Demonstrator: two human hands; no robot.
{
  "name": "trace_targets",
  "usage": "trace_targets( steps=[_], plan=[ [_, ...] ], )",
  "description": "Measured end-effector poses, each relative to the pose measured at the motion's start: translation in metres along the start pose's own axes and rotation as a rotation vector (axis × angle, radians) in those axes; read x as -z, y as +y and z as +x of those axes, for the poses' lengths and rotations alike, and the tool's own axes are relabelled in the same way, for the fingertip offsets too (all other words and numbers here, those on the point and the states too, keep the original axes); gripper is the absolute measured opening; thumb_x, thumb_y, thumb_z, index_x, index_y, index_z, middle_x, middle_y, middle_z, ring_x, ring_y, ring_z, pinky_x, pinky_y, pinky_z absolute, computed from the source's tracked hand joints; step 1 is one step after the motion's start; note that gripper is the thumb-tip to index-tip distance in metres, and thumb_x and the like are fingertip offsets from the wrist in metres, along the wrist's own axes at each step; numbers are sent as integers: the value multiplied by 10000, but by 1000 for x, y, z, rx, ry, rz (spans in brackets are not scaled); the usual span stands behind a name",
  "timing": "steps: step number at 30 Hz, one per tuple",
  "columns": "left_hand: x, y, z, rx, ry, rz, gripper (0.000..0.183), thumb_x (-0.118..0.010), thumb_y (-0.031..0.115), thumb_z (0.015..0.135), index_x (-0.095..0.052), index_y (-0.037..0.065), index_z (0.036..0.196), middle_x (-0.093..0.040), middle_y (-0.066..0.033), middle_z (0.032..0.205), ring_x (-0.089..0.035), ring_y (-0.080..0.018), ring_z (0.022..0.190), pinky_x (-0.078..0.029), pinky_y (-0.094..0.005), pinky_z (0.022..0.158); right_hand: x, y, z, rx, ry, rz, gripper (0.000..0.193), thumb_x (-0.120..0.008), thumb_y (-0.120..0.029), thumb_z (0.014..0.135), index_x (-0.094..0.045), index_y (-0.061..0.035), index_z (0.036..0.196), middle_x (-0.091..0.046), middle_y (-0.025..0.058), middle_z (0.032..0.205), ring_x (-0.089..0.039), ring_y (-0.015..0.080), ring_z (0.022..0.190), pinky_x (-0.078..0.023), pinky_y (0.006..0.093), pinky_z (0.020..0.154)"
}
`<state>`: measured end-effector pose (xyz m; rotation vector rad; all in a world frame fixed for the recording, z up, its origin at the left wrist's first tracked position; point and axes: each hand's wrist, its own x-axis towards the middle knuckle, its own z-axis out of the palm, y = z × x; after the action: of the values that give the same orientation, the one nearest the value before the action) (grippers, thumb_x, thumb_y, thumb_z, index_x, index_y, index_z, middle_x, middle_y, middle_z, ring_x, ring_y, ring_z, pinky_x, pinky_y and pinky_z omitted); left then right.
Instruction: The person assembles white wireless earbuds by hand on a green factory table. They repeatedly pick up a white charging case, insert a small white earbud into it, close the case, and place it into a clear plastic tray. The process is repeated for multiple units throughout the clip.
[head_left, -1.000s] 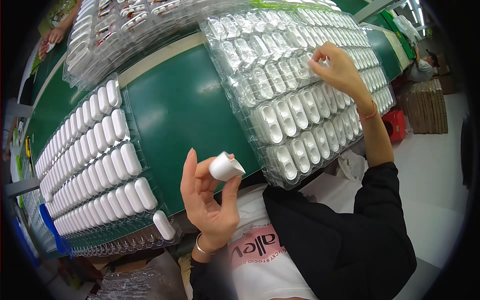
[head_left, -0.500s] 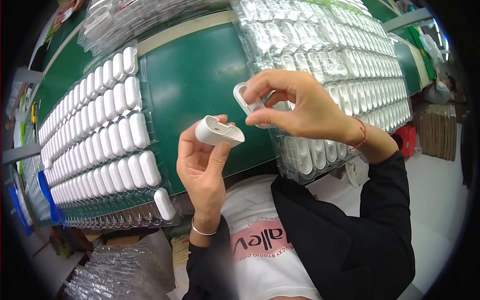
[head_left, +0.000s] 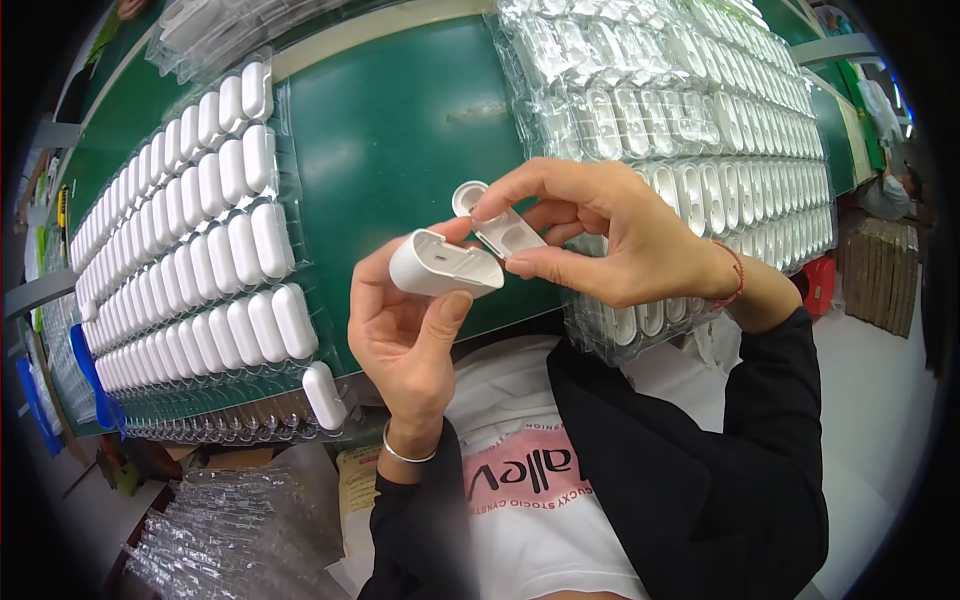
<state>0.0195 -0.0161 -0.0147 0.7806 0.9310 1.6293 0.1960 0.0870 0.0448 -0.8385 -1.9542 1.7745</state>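
Observation:
A white earbud-case shell is pinched between the thumb and fingers of my left hand, its open, notched side tilted up and to the right. My right hand grips a white earbud-case insert with two rounded wells, between thumb and forefinger. The insert's lower end is close beside the shell's upper right rim; whether they touch I cannot tell. Left of my hands, a clear plastic tray holds rows of closed-looking white cases. Right of them, other clear trays carry rows of white inserts.
Green table surface lies between the trays. One white case sits apart at the left tray's near corner. Stacked clear trays are below the table edge at left. A red bin and brown stacked cardboard stand at right.
My right hand has lowered slightly and turned the insert so its wells show, bringing it close to the shell. My left hand keeps hold of the shell, almost in place.

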Motion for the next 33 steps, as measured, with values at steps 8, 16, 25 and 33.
trace_targets(
  steps=[8,16,25,33],
  plan=[
    [1,1,-2,31,-1,-1,483,-690,83,887,-437,-52,1276,-585,-281,1252,-629,-250,1104,-524,-362,931,-3,3,-1,-11,17,-16,347,-678,48,853,-575,-2,1181,-621,99,1165,-656,169,1046,-565,271,851],
    [2,-5,-4,41,6,-68,476,-695,17,871,-447,-40,1273,-612,-243,1222,-623,-240,1113,-528,-368,946,-3,7,0,65,36,14,318,-664,81,849,-582,16,1149,-663,128,1122,-662,171,1038,-555,288,875],
    [1,-4,-5,47,43,-88,489,-695,67,871,-455,-66,1277,-581,-293,1255,-633,-288,1115,-514,-386,961,-8,8,2,90,119,17,272,-654,65,824,-610,-8,1082,-698,75,1044,-666,121,902,-578,301,825],
    [3,-6,-3,20,32,-158,464,-708,-24,834,-477,-36,1236,-608,-305,1202,-647,-292,1087,-555,-394,919,-7,9,1,74,123,6,283,-668,47,821,-616,-20,1091,-678,77,1022,-672,140,907,-585,315,825]
  ],
)
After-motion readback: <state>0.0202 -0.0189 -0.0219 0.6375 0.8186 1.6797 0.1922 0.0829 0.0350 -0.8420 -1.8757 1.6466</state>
